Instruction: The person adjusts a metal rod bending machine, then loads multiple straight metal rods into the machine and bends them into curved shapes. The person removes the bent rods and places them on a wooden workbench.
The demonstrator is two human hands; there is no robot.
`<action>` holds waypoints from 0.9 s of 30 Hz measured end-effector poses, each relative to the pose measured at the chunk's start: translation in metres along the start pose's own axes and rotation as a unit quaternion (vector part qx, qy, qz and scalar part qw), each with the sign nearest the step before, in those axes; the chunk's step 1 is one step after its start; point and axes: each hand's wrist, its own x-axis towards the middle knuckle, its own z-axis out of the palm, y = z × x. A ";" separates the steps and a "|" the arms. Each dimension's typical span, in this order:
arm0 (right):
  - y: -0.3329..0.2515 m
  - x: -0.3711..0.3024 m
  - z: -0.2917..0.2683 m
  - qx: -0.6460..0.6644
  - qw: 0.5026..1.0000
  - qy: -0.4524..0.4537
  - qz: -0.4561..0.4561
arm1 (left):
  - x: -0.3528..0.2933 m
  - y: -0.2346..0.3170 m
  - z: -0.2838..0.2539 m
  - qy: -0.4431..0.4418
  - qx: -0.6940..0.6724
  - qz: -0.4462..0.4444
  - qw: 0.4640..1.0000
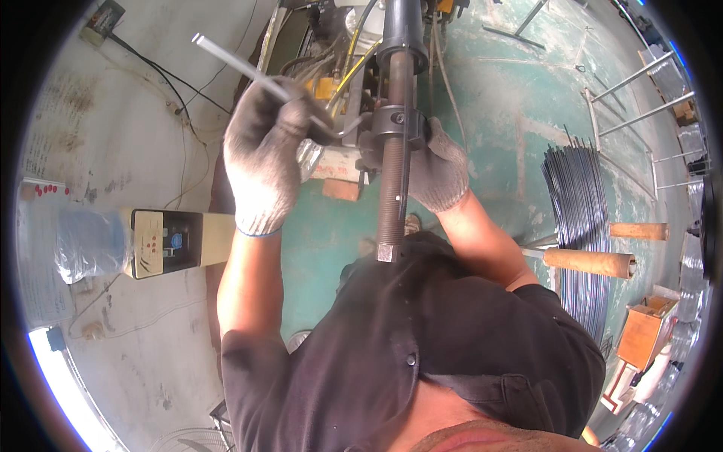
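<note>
My left hand [263, 154], in a grey knit glove, is closed around a hex key [239, 66]. Its long pale shaft points up and left, slightly blurred. The bent end reaches toward a dark clamp collar [390, 128]; whether it touches cannot be told. This collar sits around a threaded rod [391, 181] with a squared near end. From the right side, my gloved right hand [440, 169] grips the collar, its fingers passing behind the rod. Beyond the collar, the rod runs into a dark cylinder [404, 30]. A thin dark strip lies along the rod.
Hoses and machine parts [331, 60] stand behind my left hand, with a brick-coloured block [341, 189] below. At left is a water dispenser [167, 242]. A bundle of dark rods [576, 196] and wooden-looking rollers [587, 262] are at right, near metal frames [633, 90].
</note>
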 end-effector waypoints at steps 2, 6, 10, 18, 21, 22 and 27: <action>-0.003 -0.002 0.000 0.015 0.998 0.053 -0.007 | 0.013 0.008 0.012 -0.027 0.007 -0.017 0.999; -0.002 -0.001 0.019 -0.016 0.996 0.083 -0.014 | 0.030 0.005 0.013 -0.099 0.013 -0.004 0.995; -0.005 -0.001 0.015 -0.053 0.994 0.091 -0.005 | 0.038 0.005 0.007 -0.130 0.014 -0.029 0.991; -0.001 0.006 0.031 -0.121 0.975 0.187 -0.003 | 0.042 0.009 0.007 -0.159 0.031 -0.036 0.986; 0.003 0.006 0.031 -0.105 0.969 0.224 -0.012 | 0.046 0.009 0.007 -0.169 0.051 -0.033 0.984; 0.002 0.006 0.028 -0.109 0.969 0.220 -0.013 | 0.049 0.010 0.006 -0.178 0.060 -0.034 0.982; 0.000 0.008 0.022 -0.095 0.977 0.191 -0.011 | 0.065 0.013 0.003 -0.245 0.098 -0.017 0.964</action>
